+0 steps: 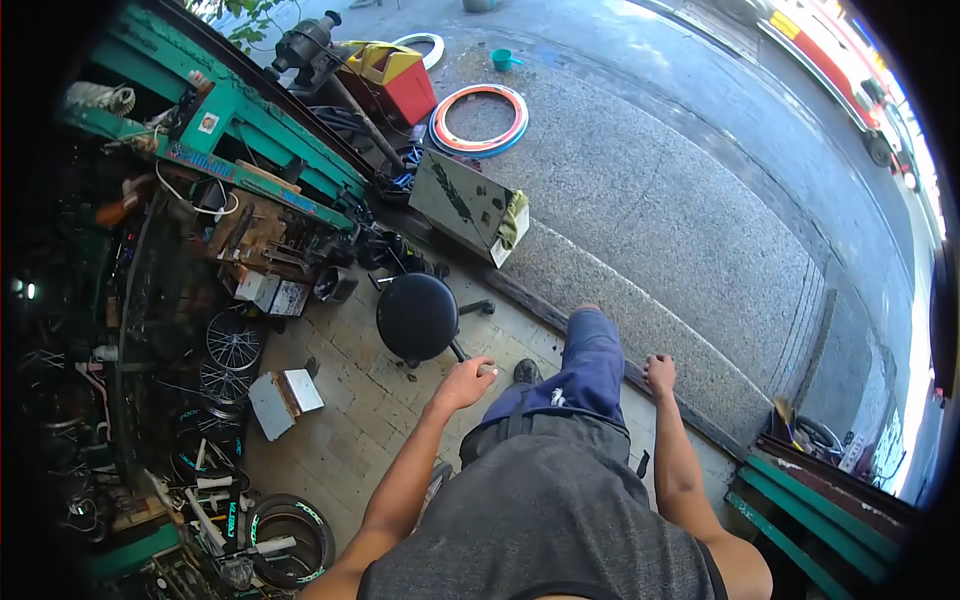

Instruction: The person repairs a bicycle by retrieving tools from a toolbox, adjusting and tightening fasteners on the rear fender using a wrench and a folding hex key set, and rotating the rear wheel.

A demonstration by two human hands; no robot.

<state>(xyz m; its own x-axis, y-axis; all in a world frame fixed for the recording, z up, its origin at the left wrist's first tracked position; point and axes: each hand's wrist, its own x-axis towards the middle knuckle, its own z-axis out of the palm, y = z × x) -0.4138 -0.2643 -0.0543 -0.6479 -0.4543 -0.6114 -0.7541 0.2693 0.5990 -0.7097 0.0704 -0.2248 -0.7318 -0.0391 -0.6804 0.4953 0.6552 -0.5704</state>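
Observation:
My left hand (466, 384) hangs ahead of my body with its fingers curled in. Something small and greyish seems to show between thumb and fingers, too small to name. Just beyond that hand stands a stool (416, 316) with a round black seat; one of its legs ends close to my fingers. On the other side, my right hand (659, 374) is held out over the step edge, loosely closed, with no object showing in it. Below me, one bent knee (592, 340) in blue trousers reaches toward the step, and a dark shoe (527, 372) is on the tiled floor.
A metal box (460, 200) with a green cloth (513, 222) stands at the doorway. Outside lie orange-white tyres (522, 115) near a red-yellow bin (400, 85). Left are a cluttered workbench (255, 235), wheels (233, 340), black tyres (318, 530) and an open white box (285, 400).

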